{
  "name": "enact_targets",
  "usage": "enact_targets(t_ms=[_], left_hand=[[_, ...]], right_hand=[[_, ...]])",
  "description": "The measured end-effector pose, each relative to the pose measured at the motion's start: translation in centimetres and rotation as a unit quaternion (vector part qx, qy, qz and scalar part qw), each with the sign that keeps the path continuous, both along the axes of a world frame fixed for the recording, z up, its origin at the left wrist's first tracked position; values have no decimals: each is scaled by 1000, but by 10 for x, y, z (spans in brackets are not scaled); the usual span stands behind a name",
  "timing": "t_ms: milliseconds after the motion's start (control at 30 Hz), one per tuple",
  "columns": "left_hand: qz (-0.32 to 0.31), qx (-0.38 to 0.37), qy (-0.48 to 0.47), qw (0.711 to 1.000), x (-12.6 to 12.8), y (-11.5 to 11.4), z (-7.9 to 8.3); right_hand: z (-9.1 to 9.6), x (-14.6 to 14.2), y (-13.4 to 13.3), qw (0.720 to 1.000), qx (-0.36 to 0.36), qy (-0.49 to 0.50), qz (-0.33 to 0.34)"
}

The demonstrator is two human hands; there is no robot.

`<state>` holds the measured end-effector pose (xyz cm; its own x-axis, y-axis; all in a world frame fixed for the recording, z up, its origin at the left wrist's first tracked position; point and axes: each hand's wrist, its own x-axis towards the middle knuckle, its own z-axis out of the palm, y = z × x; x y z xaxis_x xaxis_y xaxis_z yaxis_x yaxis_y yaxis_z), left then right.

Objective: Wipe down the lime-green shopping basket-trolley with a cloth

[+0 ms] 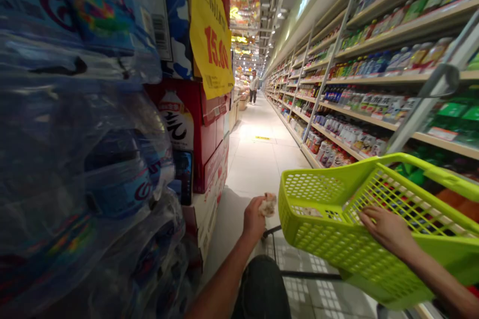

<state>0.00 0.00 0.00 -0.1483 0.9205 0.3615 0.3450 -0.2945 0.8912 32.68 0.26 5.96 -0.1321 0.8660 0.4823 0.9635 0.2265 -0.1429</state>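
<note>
Head view down a shop aisle: the left hand is closed around a crumpled pale wad, low in the middle of the frame and just left of the green basket. The right hand lies flat with fingers spread on the basket's mesh wall at lower right. The basket looks almost bare inside, so little seems loaded so far. Wrapped water bottles fill the left, and stocked shelves line the right.
</note>
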Motion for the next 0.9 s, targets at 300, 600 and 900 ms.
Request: enact_targets(t_ms=[300, 600, 900], left_hand=[[176, 57, -251, 950, -89, -71, 64], [208, -46, -311, 926, -114, -54, 32], [191, -67, -453, 868, -119, -46, 29]], right_hand=[[51, -333, -3, 852, -8, 366, 373], [42, -386, 12, 906, 74, 234, 346], [121, -378, 54, 854, 250, -138, 435]])
